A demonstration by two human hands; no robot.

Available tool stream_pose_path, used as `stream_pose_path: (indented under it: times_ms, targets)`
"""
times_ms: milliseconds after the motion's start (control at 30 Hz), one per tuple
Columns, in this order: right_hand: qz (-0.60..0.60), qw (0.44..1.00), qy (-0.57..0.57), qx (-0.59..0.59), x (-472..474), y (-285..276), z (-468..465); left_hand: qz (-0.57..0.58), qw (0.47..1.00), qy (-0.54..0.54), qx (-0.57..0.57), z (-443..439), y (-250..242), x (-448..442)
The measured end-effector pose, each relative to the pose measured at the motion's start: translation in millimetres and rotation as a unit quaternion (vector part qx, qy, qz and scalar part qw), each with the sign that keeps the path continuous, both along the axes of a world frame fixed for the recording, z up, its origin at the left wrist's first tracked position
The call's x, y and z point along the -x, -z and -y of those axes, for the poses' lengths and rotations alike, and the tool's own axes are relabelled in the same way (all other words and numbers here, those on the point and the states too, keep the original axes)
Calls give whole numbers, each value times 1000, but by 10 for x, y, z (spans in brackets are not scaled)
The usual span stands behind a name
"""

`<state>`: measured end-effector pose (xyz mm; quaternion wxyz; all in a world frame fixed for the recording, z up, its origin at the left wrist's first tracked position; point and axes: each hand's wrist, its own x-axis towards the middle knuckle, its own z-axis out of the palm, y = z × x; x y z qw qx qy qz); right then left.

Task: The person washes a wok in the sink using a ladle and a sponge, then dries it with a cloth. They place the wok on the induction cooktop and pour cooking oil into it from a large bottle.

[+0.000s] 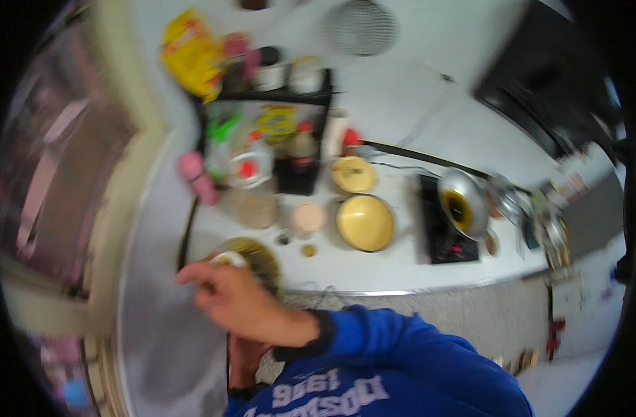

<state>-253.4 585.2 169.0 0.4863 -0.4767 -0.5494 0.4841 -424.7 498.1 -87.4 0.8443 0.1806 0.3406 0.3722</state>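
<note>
My right hand, at the end of a blue sleeve with a dark cuff, reaches across to the left end of the white countertop. Its fingers are partly curled, and blur hides whether anything is in them. Just beyond it is a round yellowish vessel with a small white thing at its near left side. Below my right wrist, only part of my left hand shows. The right forearm covers the rest, so its fingers cannot be made out.
Two yellow bowls stand mid-counter beside a jar with a pale lid. To the right, a metal pan with yellow liquid sits on a black cooktop. A black rack holds bottles and jars against the wall.
</note>
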Motion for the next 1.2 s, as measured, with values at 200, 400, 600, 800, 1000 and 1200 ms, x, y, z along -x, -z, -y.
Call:
stream_pose_path:
  times_ms: [200,400,600,800,1000,1200]
  targets:
    - [8,994,76,-80,-245,3,-267,23,998,-45,30,-450,-41,-391]
    - [6,995,42,-86,-200,219,-585,2,996,-70,-50,-795,-82,-500]
    - [109,987,-13,-118,-55,405,-844,64,991,-91,-75,-1071,-90,-603]
    - [329,912,-14,-244,170,563,-1066,73,987,-115,-86,-1474,-249,-605]
    - [244,922,69,-293,-79,940,-350,15,982,-179,-56,-1934,-312,-500]
    - [453,878,100,113,-1223,2082,253,96,967,-188,141,-2022,-83,-254]
